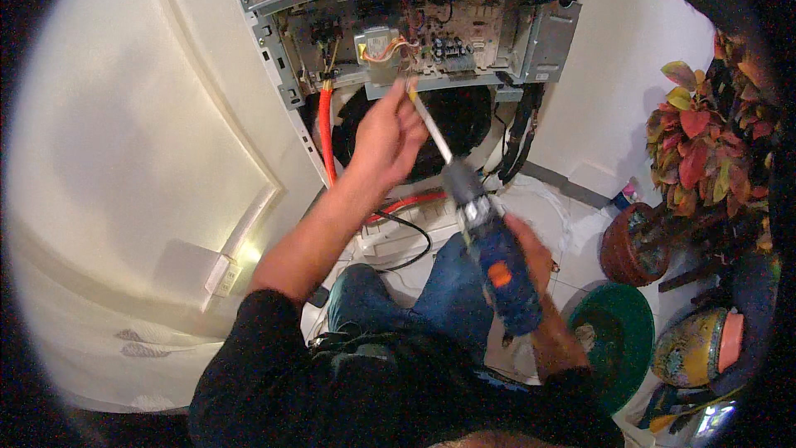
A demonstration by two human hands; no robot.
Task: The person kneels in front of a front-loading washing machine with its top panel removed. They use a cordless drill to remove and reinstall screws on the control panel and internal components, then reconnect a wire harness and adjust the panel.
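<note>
My right hand is wrapped round a blue and black cordless drill, which tilts up and to the left. From its chuck a long pale metal bit reaches to the lower edge of an opened appliance's metal housing. Beside the bit's tip is my left hand, its fingers pinched together; what lies between them is too small and blurred to name. Just above the fingertips sit a metal-cased part with orange and white wires and a circuit board.
A red sleeved cable hangs at the housing's left, and a black cable loops below. White curtain covers the left side. On the right stand a plant with red leaves, a brown pot, a green basin and a patterned vase.
</note>
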